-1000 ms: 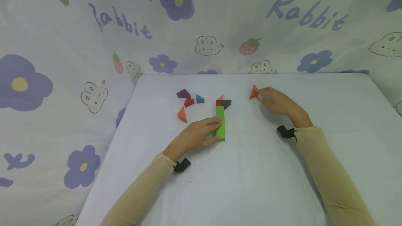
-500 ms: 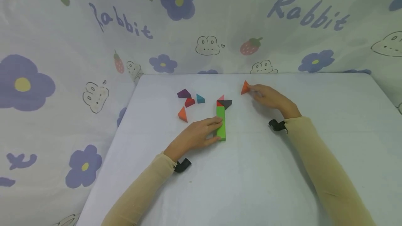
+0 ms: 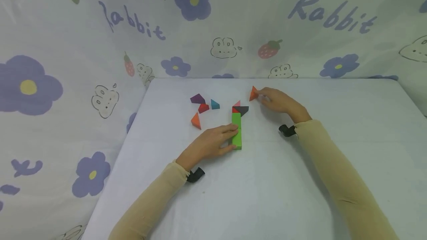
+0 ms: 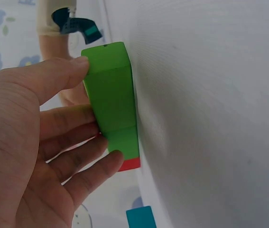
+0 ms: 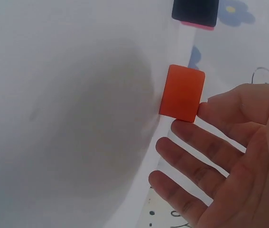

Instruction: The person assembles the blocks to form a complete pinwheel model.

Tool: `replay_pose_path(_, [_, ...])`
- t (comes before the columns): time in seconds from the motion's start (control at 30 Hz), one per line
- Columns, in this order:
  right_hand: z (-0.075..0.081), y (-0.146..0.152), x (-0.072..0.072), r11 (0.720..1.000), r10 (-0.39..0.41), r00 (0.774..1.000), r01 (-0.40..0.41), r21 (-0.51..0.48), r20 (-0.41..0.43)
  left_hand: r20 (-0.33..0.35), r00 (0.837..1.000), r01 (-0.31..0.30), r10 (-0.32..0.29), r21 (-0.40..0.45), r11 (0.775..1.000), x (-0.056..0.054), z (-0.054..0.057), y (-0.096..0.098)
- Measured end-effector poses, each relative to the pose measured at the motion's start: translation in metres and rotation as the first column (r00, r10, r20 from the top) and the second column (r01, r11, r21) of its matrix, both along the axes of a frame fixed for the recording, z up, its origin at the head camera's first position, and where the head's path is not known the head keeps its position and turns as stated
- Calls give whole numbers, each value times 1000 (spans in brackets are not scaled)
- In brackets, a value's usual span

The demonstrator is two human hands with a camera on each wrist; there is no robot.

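Observation:
My left hand [image 3: 213,143] rests against two green blocks [image 4: 111,95] placed end to end on the table. Its thumb touches their near end, and the loosely extended fingers reach the left side and top. A small red block [image 3: 235,109] sits at the far end, beside a dark grey block [image 3: 243,110] with a pink triangle [image 3: 237,103] behind it. To the right, my right hand [image 3: 277,99] pinches an orange triangular block [image 5: 182,92] between thumb and index finger. Its other fingers are spread, and the block stands apart from the grey one.
Left of the green blocks lie a purple block [image 3: 198,99], a red block [image 3: 203,108], a blue block [image 3: 215,104] and another orange block [image 3: 196,121]. The white table [image 3: 267,188] ends at a patterned cloth [image 3: 247,17] behind it.
My right hand has carried the orange triangular block leftward, closer to the grey block and the pink triangle. The left hand stays at the green blocks.

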State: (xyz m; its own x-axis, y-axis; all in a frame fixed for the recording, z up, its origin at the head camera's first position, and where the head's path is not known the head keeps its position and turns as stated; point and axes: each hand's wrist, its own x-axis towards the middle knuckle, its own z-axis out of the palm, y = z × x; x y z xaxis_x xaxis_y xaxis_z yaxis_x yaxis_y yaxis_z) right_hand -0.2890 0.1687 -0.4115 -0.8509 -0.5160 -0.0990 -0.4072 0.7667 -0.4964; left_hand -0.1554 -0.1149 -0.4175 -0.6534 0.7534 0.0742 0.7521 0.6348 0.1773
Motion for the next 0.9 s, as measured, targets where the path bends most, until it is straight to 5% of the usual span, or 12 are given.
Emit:
replay_pose_path(0.33, [1, -25, -8, 999, 38, 999, -38, 3, 25, -6, 1000, 2, -2, 14, 1000, 0, -2, 0])
replay_pose_path(0.9, [0, -51, -2, 995, 96, 994, -96, 1, 60, 19, 1000, -11, 11, 7, 1000, 1, 1, 0])
